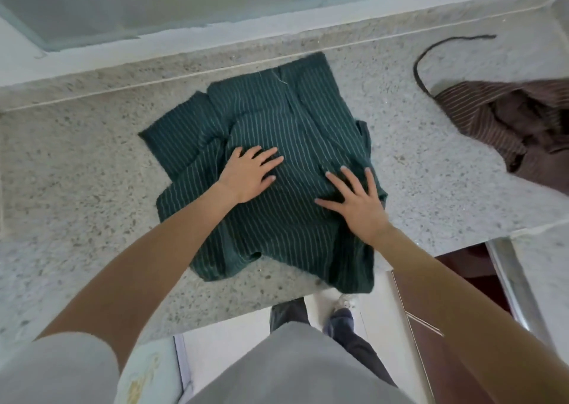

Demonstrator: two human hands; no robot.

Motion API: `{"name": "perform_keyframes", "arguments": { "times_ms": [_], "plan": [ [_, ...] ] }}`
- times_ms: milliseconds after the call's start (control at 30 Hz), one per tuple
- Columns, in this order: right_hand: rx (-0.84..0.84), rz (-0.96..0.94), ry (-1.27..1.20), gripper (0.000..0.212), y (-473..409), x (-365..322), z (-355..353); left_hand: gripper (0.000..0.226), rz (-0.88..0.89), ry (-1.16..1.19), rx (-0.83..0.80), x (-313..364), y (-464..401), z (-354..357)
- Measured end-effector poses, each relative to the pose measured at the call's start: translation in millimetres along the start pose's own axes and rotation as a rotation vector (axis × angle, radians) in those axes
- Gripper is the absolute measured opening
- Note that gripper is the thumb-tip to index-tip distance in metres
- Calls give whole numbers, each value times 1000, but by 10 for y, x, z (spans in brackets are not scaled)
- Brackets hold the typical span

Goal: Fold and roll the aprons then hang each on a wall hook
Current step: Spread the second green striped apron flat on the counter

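A dark green apron [277,117] with thin white stripes lies folded into a rough square on the speckled stone counter [77,163]. Its near edge hangs a little over the counter's front. My left hand [246,172] lies flat on the apron's left middle, fingers straight and spread. My right hand [354,200] presses flat on its right side, fingers spread wide. A brown striped apron [498,123] lies crumpled at the right of the counter, its dark strap [428,56] curling toward the back.
A raised stone ledge and frosted window [154,9] run along the back of the counter. At the right, the counter ends beside a metal rail [511,283] over a dark red floor. No wall hook is in view.
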State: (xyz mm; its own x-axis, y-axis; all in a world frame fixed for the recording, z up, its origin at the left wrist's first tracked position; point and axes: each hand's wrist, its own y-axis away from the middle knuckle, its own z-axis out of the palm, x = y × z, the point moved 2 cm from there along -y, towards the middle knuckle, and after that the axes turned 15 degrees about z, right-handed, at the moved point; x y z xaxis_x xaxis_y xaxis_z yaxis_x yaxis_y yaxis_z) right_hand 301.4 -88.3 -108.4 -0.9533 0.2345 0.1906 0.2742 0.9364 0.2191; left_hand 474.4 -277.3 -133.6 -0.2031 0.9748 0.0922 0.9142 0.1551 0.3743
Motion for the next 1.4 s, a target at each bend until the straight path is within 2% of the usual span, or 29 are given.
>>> {"name": "perform_keyframes", "arguments": {
  "times_ms": [100,200,333,400,467,500,600,667,767,833,867,933,1000,1067,1133,1200,1233,1333,1400],
  "plan": [
    [-75,120,91,64,-120,199,-6,54,-136,41,-40,191,92,-39],
    [-123,202,74,56,-247,172,-68,54,-140,95,-45,437,218,-97],
    [-136,193,-143,43,-432,82,-72,50,-72,201,3,573,331,-119],
    [-120,161,-282,37,-516,54,-96,43,-70,262,142,500,335,-151],
    [-54,171,-397,38,-580,52,-161,37,-114,277,312,315,313,-162],
    [-10,193,-421,42,-610,64,-199,38,-159,270,345,201,299,-144],
    [91,217,-374,59,-753,138,-300,47,-303,288,272,-114,254,-57],
    [169,229,-316,61,-883,210,-367,43,-334,287,237,-263,237,-9],
    [332,230,-229,32,-1038,330,-461,25,-292,231,311,-362,250,-30],
    [410,209,-234,11,-1140,397,-579,19,-304,224,423,-418,298,-117],
    [428,195,-268,16,-1182,436,-635,19,-329,245,498,-450,336,-174],
    [367,140,-419,31,-1299,523,-784,19,-383,314,627,-580,412,-342],
    [179,33,-500,39,-1445,609,-925,21,-393,335,696,-775,483,-502],
    [24,-105,-391,36,-1576,648,-1037,25,-364,308,699,-971,521,-614],
    [-28,-177,-179,35,-1722,650,-1128,31,-342,233,639,-1149,522,-718],
    [25,-104,3,39,-1850,668,-1165,38,-334,151,603,-1262,482,-808],
    [73,-2,46,40,-1899,688,-1179,41,-339,115,598,-1309,454,-847],
    [188,332,14,44,-2000,736,-1235,47,-405,23,579,-1461,396,-918],
    [222,433,-43,43,-2102,741,-1279,44,-435,-1,575,-1574,347,-966]
  ]
}}
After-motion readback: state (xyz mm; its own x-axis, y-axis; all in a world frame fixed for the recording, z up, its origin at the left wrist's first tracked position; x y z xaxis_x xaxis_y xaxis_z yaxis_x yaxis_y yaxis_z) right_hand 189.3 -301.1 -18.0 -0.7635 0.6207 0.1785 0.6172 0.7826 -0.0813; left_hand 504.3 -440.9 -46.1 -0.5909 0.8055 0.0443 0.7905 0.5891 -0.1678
